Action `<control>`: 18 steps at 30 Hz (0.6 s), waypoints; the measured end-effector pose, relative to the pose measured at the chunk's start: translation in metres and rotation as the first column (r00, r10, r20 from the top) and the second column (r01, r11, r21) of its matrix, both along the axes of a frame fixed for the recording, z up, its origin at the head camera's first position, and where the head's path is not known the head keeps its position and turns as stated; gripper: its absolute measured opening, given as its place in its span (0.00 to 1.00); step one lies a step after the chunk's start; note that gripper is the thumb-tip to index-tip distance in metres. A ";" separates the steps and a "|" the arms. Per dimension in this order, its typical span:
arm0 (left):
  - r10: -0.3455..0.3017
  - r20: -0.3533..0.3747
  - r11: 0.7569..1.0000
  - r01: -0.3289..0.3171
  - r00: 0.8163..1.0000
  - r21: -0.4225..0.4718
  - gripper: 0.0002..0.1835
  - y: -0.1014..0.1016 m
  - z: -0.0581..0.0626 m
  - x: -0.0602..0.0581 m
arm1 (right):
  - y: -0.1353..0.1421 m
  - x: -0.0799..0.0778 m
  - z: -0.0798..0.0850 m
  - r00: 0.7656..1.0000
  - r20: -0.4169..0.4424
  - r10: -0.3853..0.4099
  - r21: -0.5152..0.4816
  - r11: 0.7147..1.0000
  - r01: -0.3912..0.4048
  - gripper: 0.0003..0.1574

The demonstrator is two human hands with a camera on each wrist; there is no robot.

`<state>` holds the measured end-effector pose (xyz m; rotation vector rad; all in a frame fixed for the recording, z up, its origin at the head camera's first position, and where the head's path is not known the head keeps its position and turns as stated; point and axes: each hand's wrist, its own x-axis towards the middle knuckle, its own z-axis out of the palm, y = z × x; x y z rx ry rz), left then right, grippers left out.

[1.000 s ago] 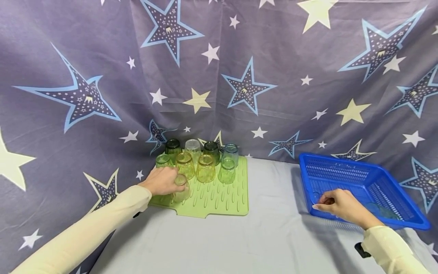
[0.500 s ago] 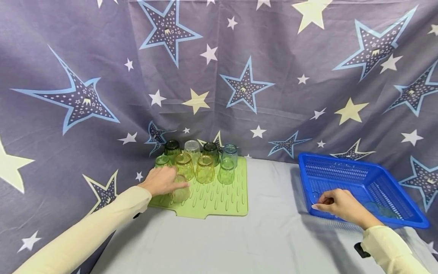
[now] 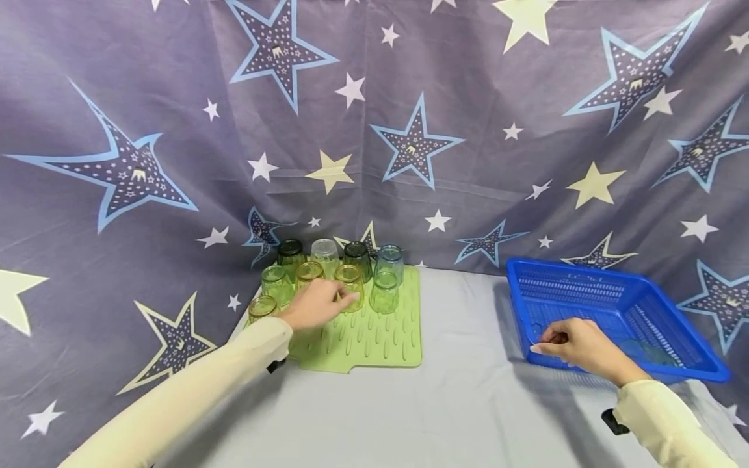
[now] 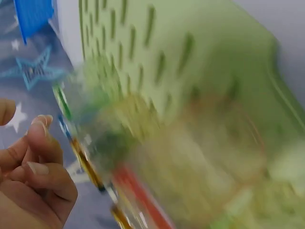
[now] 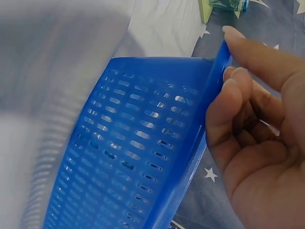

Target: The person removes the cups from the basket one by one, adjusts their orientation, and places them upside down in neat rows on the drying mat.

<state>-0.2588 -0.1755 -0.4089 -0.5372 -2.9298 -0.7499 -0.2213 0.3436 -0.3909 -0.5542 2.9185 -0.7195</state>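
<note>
My left hand hovers over a group of glass tumblers, its fingers loosely bent with nothing between them, as the left wrist view also shows. Around it stand an amber tumbler, a green tumbler and a yellow tumbler, narrower ends up, on a light green draining mat. A blurred red-edged tumbler fills the lower left wrist view; in the head view my hand covers that spot. My right hand pinches the near left rim of a blue plastic basket.
Behind the front tumblers stand dark tumblers, a clear tumbler and a blue tumbler. A light green tumbler ends the front row. Greenish glass lies in the basket. A star-patterned curtain closes off the back.
My left hand has let go of the pale tumbler at the mat's front left and moved right and slightly up. An amber tumbler at far left has come into view. My right hand stays on the basket.
</note>
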 end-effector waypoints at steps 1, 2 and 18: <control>-0.018 0.013 1.000 0.018 1.000 0.015 0.21 0.008 -0.002 0.000 | -0.001 0.000 0.001 1.000 0.013 -0.010 -0.007 1.000 0.011 0.14; -0.036 0.018 0.999 0.036 0.999 0.031 0.21 0.016 -0.004 -0.001 | -0.001 0.000 0.002 1.000 0.025 -0.019 -0.011 1.000 0.019 0.14; -0.268 0.105 0.935 0.232 0.958 0.267 0.11 0.140 -0.032 -0.006 | 0.016 -0.009 0.006 0.997 -0.034 -0.064 0.029 0.997 0.065 0.14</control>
